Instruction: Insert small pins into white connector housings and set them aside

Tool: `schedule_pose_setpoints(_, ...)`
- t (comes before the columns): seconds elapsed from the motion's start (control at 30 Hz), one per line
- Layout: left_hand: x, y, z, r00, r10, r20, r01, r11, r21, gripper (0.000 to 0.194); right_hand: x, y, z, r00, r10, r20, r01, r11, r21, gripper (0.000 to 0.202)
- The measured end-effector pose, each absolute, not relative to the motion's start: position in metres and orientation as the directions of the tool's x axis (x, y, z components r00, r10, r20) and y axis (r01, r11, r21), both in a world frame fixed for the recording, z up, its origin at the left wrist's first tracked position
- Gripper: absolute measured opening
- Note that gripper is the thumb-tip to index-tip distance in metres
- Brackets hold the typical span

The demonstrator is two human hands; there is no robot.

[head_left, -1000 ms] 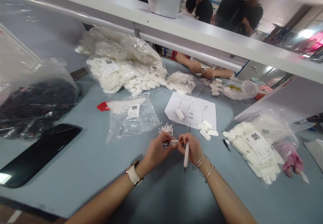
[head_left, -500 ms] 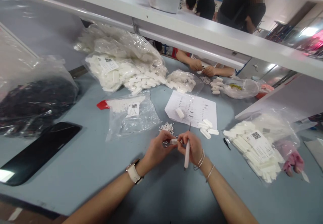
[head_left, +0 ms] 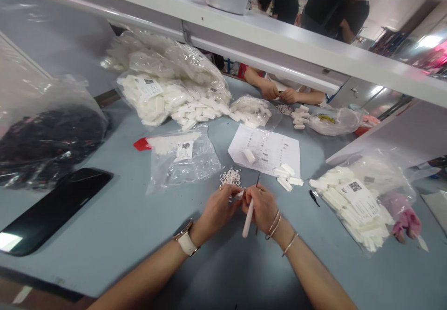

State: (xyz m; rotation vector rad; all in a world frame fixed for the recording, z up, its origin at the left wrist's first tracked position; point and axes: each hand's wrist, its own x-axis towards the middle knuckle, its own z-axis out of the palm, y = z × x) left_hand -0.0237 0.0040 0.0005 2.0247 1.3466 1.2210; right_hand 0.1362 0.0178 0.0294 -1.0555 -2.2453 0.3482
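Observation:
In the middle of the table, my left hand (head_left: 217, 206) pinches a small white plastic piece (head_left: 239, 195) between thumb and fingers. My right hand (head_left: 262, 206) meets it at the piece's right end, its fingers closed. A slim tool with a white handle (head_left: 248, 219) is held in that hand, handle towards me. A thin dark tip (head_left: 258, 178) sticks out above the fingers. Just beyond my hands lies a heap of tiny white parts (head_left: 230, 177). Several white oblong pieces (head_left: 287, 178) rest on and beside a printed sheet (head_left: 240, 138). My fingers partly hide the piece.
Bags of white pieces stand at the back (head_left: 167, 91) and right (head_left: 359, 207). A flat clear bag (head_left: 185, 161) lies left of centre, a black phone-shaped slab (head_left: 59, 207) further left. A shelf (head_left: 296, 40) crosses overhead. Opposite, another person's hands (head_left: 279, 91) work.
My right hand has turned, and the tool's white handle has swung left and lower. My hands have closed in around the small white piece, which shows less now.

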Motion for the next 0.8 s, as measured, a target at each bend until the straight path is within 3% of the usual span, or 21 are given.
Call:
schedule_pose_setpoints(0.1,-0.024,0.003,0.002,0.152,0.881,0.449,0.531,-0.456,0.714,0.009,0.134,0.013,0.031,-0.520,0.749,0.411,0.644,0.659,-0.388,0.019)
schedule_pose_setpoints(0.47,-0.023,0.007,-0.003,-0.010,0.956,0.293,0.369,-0.269,0.890,0.010,0.126,0.005,0.041,-0.588,0.607,0.535,0.666,0.738,-0.105,0.024)
schedule_pose_setpoints(0.53,-0.024,0.008,-0.003,-0.044,0.963,0.267,0.333,-0.238,0.912,0.012,0.125,0.005,0.042,-0.584,0.608,0.538,0.640,0.753,-0.155,0.023)
schedule_pose_setpoints(0.6,-0.024,0.009,-0.003,-0.067,0.967,0.244,0.286,-0.216,0.934,0.016,0.126,0.006,0.041,-0.548,0.634,0.546,0.594,0.755,-0.280,0.020)
schedule_pose_setpoints(0.7,-0.023,0.009,-0.002,-0.069,0.968,0.239,0.246,-0.216,0.945,0.022,0.132,0.013,0.039,-0.381,0.715,0.586,0.542,0.687,-0.485,0.014)
schedule_pose_setpoints(0.8,-0.021,0.009,-0.001,-0.059,0.972,0.228,0.225,-0.210,0.952,0.025,0.138,0.020,0.038,-0.263,0.789,0.555,0.557,0.594,-0.581,0.018)
